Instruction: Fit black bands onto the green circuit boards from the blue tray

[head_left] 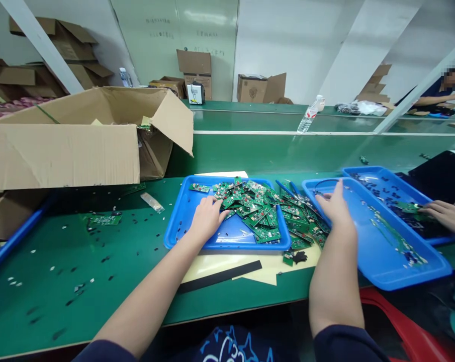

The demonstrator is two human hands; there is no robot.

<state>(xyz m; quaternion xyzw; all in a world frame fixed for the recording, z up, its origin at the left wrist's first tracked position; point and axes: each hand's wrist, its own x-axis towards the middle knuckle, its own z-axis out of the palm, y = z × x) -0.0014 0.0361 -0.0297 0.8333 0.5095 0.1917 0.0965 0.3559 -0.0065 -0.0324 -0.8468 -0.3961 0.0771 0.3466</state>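
Note:
A blue tray point(182, 221) in front of me holds a heap of small green circuit boards point(255, 206), which spills over its right rim onto the table. My left hand point(206, 218) lies inside this tray, fingers spread and touching the left edge of the heap. My right hand point(335, 203) rests with fingers stretched flat on the near end of a second blue tray point(385, 261), beside the spilled boards. That tray carries only scattered small bits. Neither hand grips anything.
A large open cardboard box point(72, 146) stands at left. A third blue tray point(389, 183) lies at right, where another person's hand point(444, 213) touches a board. A water bottle point(308, 116) stands behind. Black chips litter the green table point(80, 271); a black strip point(219, 276) lies near.

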